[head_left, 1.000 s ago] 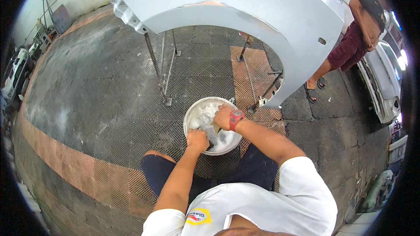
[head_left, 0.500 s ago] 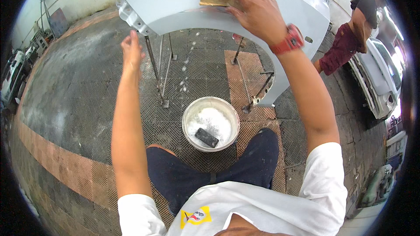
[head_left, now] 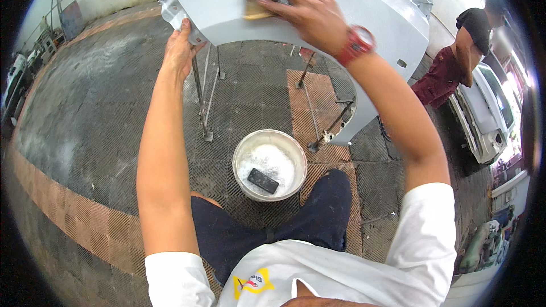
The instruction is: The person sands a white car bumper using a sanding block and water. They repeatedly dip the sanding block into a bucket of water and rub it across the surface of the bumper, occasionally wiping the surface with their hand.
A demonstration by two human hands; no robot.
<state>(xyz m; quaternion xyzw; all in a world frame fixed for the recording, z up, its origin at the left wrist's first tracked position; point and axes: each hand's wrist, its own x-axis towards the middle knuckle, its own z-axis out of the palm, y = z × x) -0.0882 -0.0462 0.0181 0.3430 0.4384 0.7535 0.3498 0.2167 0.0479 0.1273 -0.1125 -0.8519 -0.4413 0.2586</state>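
Observation:
A pale grey car fender (head_left: 222, 23) is propped up in front of me, its wheel arch curving downward. My right hand (head_left: 315, 14), with a red watch on the wrist, presses a yellow-brown piece of sandpaper (head_left: 257, 4) flat on the panel above the arch; motion blurs it slightly. At the fender's left end, my left hand (head_left: 181, 51) grips the flange with holes, thumb on the near face and the other fingers partly hidden. Below, between my knees, stands a white bucket (head_left: 301, 165) of foamy water with a black block (head_left: 263, 181) in it.
Thin metal stand legs (head_left: 200, 91) hold up the fender over a ribbed tile floor (head_left: 108, 119). At the right, another person (head_left: 455, 57) in a dark shirt and maroon trousers stands beside a silver car body (head_left: 480, 113). Car parts (head_left: 28, 68) line the far left wall.
My left hand has risen from just below the fender's left end and taken hold of its flange. My right hand has slid the sandpaper left and slightly down across the panel.

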